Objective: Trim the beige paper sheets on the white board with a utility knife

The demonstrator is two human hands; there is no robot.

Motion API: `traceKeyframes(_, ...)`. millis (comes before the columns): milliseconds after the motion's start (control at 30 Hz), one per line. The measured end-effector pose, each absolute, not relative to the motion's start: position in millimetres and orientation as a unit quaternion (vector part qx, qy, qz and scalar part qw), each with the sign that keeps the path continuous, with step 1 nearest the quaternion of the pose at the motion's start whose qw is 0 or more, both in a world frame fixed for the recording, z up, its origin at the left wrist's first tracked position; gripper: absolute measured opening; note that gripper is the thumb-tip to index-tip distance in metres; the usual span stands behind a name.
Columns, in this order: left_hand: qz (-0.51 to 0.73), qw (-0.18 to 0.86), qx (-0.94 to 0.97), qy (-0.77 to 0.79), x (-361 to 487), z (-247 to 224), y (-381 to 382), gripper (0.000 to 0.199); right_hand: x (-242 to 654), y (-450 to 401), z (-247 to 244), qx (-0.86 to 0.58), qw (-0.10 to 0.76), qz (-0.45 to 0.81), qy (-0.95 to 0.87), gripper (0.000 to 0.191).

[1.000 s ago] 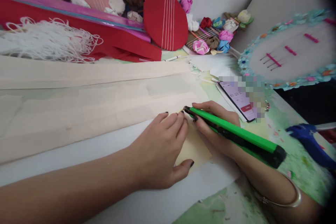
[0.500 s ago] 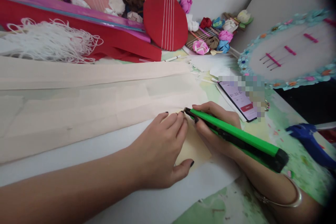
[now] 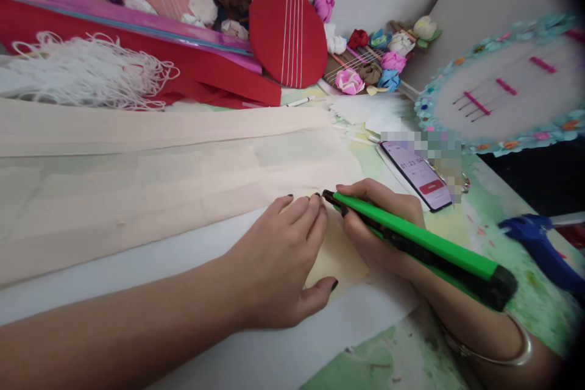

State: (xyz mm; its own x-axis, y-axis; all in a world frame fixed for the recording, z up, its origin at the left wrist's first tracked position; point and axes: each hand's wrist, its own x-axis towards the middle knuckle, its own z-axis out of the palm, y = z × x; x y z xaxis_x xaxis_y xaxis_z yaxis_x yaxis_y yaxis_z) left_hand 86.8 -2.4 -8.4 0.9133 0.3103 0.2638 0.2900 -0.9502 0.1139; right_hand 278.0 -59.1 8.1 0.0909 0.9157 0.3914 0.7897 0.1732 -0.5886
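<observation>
My left hand [image 3: 292,256] lies palm down with its fingers stretched forward and the thumb apart, pressing on a pale yellow sheet [image 3: 345,250]. My right hand [image 3: 384,219] grips a green and black utility knife [image 3: 420,234], whose tip points left, close to my left fingertips. Any exposed blade is too small to make out. Beneath the yellow sheet and my left forearm is a white sheet [image 3: 196,262]. A wide cream sheet [image 3: 150,195], see-through in places, stretches left just beyond my left fingers.
A phone [image 3: 415,173] with a running timer lies beyond my right hand. At right are a blue-handled tool [image 3: 543,250] and a round, flower-rimmed piece [image 3: 503,88]. White string [image 3: 91,70], a red lute-shaped piece [image 3: 287,36] and paper flowers [image 3: 350,81] line the back.
The rear end of the utility knife has swung slightly right and down with my right hand. My left hand has stayed in place.
</observation>
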Motion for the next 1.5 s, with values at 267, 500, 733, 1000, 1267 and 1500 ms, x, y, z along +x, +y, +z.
traceKeyframes(267, 0.141, 0.036, 0.977, 0.153, 86.7, -9.6, -3.1, 0.073, 278.2, -59.8, 8.1, -0.648, 0.365, 0.082, -0.663, 0.019)
traceKeyframes(500, 0.127, 0.038, 0.979, 0.155, 86.6, -7.6, -3.1, 0.073, 281.6, -61.5, 7.9, -0.643, 0.369, 0.056, -0.669, 0.018)
traceKeyframes(733, 0.119, 0.048, 0.979, 0.159, 86.4, -5.9, -2.2, 0.073, 286.6, -65.1, 9.5, -0.635, 0.346, 0.055, -0.689, 0.018)
traceKeyframes(1000, 0.122, 0.051, 0.979, 0.157, 85.9, -6.4, -2.8, 0.073, 281.7, -66.9, 22.4, -0.644, 0.329, 0.077, -0.686, 0.015)
traceKeyframes(1267, 0.115, 0.058, 0.979, 0.159, 86.5, -5.4, -3.5, 0.073, 282.9, -67.5, 25.3, -0.66, 0.318, 0.105, -0.672, 0.015)
traceKeyframes(1500, 0.113, 0.061, 0.979, 0.161, 85.5, -5.6, -3.9, 0.073, 282.1, -69.6, 26.9, -0.66, 0.311, 0.095, -0.678, 0.015)
